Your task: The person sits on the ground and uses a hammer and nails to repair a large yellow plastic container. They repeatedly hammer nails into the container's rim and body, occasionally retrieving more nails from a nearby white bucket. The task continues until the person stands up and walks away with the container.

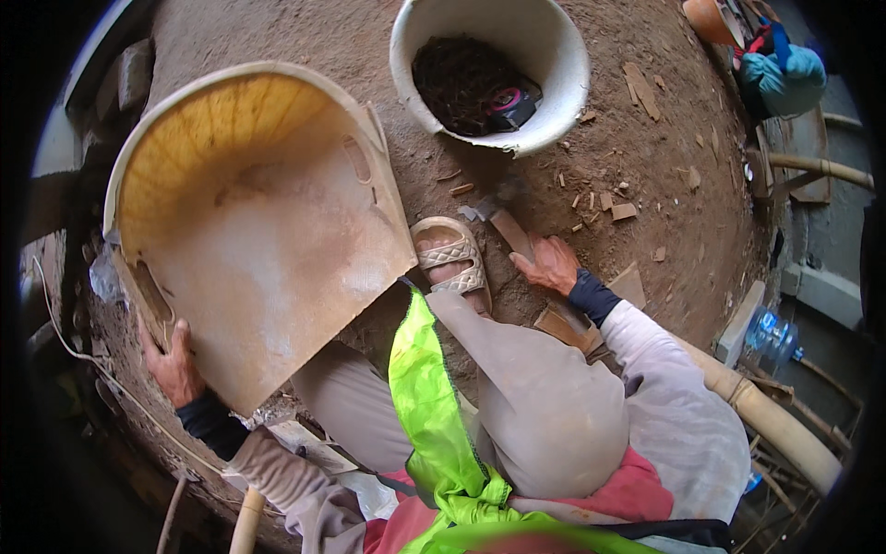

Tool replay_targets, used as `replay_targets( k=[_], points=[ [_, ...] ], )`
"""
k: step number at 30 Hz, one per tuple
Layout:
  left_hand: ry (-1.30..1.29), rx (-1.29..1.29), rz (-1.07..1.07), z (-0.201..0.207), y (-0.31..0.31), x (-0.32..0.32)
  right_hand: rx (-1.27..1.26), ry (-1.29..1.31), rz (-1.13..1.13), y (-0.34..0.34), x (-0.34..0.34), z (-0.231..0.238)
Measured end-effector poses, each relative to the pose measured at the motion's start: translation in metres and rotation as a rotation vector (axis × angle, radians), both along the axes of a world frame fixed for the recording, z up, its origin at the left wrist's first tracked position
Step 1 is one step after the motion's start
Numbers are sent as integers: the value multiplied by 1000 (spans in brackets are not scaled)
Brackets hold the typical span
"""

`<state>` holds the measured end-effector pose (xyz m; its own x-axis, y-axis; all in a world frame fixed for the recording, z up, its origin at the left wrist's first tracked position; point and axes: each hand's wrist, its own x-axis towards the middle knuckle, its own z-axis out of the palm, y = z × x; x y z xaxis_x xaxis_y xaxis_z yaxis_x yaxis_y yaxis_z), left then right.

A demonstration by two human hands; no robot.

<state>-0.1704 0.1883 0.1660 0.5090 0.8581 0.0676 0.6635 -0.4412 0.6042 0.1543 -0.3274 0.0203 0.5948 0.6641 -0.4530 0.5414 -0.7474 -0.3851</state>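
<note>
Amber and dusty tan, the large scoop-like tub [263, 217] lay at the left with its rounded wall to the far side and its open, straight edge toward the person, an arrangement that seemed to leave its mouth within easy reach. Its side wall had a slot on either flank, probably meant as handholds, yet the left hand [173, 367] clasped the near left edge below one of them, thumb over the edge and fingers outside, perhaps to steady it; how firmly they pressed could not be told. At the middle, low over the dirt ground [674, 166], the right hand [551, 265] had its fingers closed around the near end of a short wooden-handled tool [513, 234], whose grey far end was too blurred to name. Holding it by that end presumably kept the knuckles clear of whatever the tip met. Just left of the tool, a sandal [450, 254] stood planted beside the tub's right corner, likely a matter of balance, since the person sat low with knees bent. Farther off, a white bucket [561, 69] tilted its mouth toward the person, so the dark fibrous stuff [457, 78] inside showed plainly. Wood chips [624, 211] were strewn to the right, apart from the tub.
</note>
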Motion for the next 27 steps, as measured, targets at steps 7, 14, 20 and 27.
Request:
replay_targets(
  k=[7, 14, 20, 27],
  points=[
    [50, -108, 70, 5, -9, -18, 497, -316, 152, 109, 101, 171],
    [-28, -219, 86, -4, -12, -18, 334, -320, 523, 203, 266, 59],
    [-6, -229, 144, -14, -29, -21, 148, -498, 567, 221, 282, -9],
    [13, -251, 206, -13, -48, -43, 2, -620, 475, 247, 262, -64]
  ],
)
